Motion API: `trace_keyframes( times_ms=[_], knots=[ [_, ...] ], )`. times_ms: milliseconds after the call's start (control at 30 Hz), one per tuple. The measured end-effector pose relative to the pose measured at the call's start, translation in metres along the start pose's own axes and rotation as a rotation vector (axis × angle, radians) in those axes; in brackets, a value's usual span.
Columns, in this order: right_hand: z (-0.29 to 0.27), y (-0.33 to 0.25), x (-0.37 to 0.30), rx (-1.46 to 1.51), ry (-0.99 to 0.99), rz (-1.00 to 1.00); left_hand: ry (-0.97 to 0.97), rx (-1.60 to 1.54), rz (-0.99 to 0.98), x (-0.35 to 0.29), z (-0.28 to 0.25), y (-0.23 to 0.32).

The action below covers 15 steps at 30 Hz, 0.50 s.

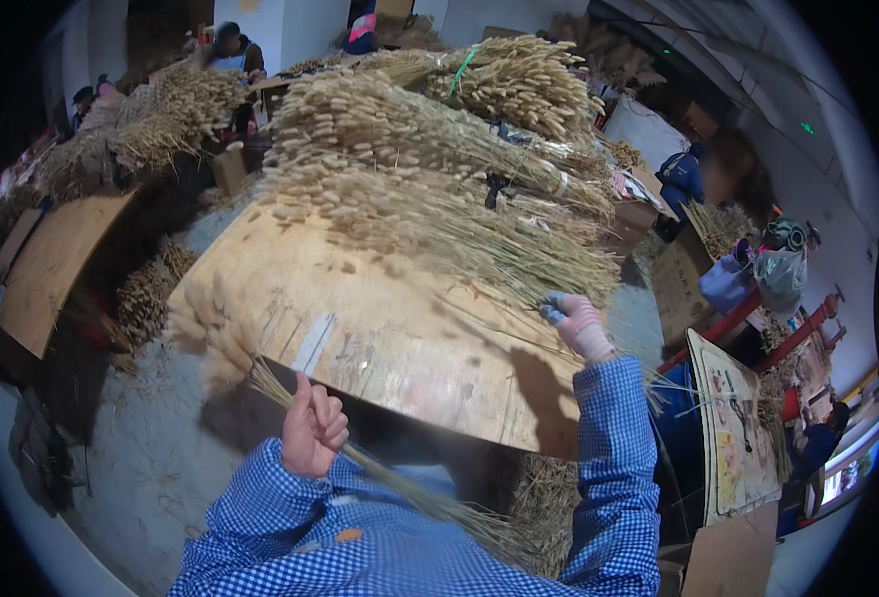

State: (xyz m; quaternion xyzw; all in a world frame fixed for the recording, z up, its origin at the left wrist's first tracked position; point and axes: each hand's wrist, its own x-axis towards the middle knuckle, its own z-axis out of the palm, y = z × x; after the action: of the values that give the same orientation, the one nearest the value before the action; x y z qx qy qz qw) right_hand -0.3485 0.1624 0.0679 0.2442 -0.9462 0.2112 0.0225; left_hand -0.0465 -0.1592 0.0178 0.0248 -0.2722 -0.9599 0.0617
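Observation:
My left hand (315, 428) is closed around a bunch of dried bunny-tail grass (410, 490). The fluffy heads of that bunch, smeared by motion, stick out past the table's left front edge, and its stems slant down across my front to the lower right. My right hand (581, 324), in a pale pink glove with blue fingertips, reaches to the stem ends of a large pile of the same grass (400, 214). Its fingers are closed on a few stems there. The pile's heads point left and its stems point right.
The plywood table (430, 373) has a white strip (313, 343) near its front edge. A bundle tied with green (519, 85) tops the pile. Another board (56, 269) stands at left; a leaning panel (733, 428) and cardboard box (680, 284) at right. Several people work farther off.

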Motion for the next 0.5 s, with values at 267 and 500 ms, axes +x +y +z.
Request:
trace_keyframes(
  times_ms=[267, 500],
  knots=[
    [0.001, -0.008, -0.005, -0.332, 0.025, 0.012, 0.055, 0.021, -0.002, -0.007, -0.013, 0.001],
    [0.021, 0.005, -0.025, 0.102, -0.006, 0.099, 0.011, 0.026, 0.008, 0.002, -0.023, -0.001]
  ],
)
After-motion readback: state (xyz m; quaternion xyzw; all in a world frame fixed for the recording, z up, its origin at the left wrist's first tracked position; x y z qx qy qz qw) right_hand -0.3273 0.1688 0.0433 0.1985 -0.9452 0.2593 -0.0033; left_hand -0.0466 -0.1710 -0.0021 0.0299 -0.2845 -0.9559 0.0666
